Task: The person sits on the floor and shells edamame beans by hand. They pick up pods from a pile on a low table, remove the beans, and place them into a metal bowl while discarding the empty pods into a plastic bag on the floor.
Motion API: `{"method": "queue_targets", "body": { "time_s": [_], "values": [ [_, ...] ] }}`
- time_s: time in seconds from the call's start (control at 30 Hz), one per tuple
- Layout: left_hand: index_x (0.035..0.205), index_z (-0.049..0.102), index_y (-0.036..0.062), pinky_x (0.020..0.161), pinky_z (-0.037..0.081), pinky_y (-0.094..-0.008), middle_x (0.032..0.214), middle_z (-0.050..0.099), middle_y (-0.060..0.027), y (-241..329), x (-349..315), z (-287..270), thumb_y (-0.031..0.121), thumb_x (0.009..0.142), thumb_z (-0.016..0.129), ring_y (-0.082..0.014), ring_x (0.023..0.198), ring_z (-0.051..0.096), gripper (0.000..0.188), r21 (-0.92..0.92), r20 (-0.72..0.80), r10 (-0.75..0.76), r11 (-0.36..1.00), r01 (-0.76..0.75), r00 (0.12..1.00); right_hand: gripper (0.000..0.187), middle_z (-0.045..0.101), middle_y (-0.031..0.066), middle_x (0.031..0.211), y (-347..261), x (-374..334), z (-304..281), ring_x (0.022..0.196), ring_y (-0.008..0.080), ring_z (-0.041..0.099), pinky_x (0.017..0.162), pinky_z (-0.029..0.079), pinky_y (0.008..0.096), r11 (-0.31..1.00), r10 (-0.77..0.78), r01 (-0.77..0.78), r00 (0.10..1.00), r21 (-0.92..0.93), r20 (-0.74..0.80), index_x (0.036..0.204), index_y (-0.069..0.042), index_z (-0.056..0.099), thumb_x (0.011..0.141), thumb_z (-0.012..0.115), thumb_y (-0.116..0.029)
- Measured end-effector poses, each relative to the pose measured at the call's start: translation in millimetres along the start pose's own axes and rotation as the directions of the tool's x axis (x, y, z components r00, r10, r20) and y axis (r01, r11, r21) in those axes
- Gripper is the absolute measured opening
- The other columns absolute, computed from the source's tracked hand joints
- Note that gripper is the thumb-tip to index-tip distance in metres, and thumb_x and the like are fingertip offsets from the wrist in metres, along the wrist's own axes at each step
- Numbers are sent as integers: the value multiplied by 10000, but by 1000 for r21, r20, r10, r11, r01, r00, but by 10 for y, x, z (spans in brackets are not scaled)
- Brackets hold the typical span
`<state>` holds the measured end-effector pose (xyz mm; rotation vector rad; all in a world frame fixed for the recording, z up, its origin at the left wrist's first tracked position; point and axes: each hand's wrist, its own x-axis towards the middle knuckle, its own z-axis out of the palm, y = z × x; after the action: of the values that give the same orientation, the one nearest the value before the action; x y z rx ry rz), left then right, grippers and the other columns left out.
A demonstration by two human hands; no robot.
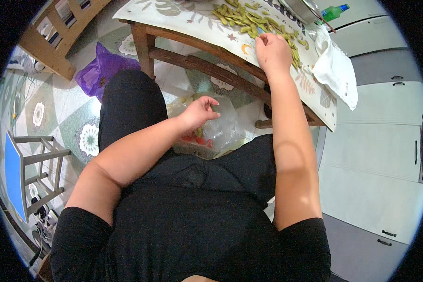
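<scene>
Green bean pods [254, 19] lie in a loose pile on the printed tablecloth of a wooden table. My right hand [273, 50] is at the near edge of this pile, its fingers curled and thumb drawn in; what they hold, if anything, is hidden. A small patch of blue shows just beyond its fingertips. Over my lap, my left hand [198, 114] hovers with fingers bent and a gap between thumb and forefinger. Below it sits a clear plastic bag [225, 127] between my knees, with some green and red showing in it.
A white bag [334, 70] hangs over the table's right edge. Behind it are a metal pot [300, 8] and a green bottle [332, 12]. A purple bag [98, 73] lies on the floor by my left knee. A blue-topped stool [15, 174] stands far left; pale cabinets [371, 155] line the right.
</scene>
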<state>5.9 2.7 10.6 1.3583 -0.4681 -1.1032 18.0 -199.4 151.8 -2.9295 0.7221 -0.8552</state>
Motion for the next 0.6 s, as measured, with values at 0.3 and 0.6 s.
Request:
{"method": "queue_targets", "body": {
  "time_s": [0.3,0.6],
  "values": [
    [897,580,60,443,293,-192,567,439,49,163,-112,-60,212,809,540,-54,478,356,180,-95,-37,8,995,-11,999,171,572,83,730,-248,-377,-251,680,188,545,645,428,292,835,164,-170,985,523,58,776,-13,580,722,584,-176],
    [955,573,56,453,293,-186,623,504,32,286,-144,-39,171,792,563,-57,494,369,199,-424,75,89,904,-49,993,99,564,7,690,-228,-1602,-90,574,67,488,506,373,186,-189,-98,-875,469,446,878,819,-61,547,787,560,-154]
  ]
}}
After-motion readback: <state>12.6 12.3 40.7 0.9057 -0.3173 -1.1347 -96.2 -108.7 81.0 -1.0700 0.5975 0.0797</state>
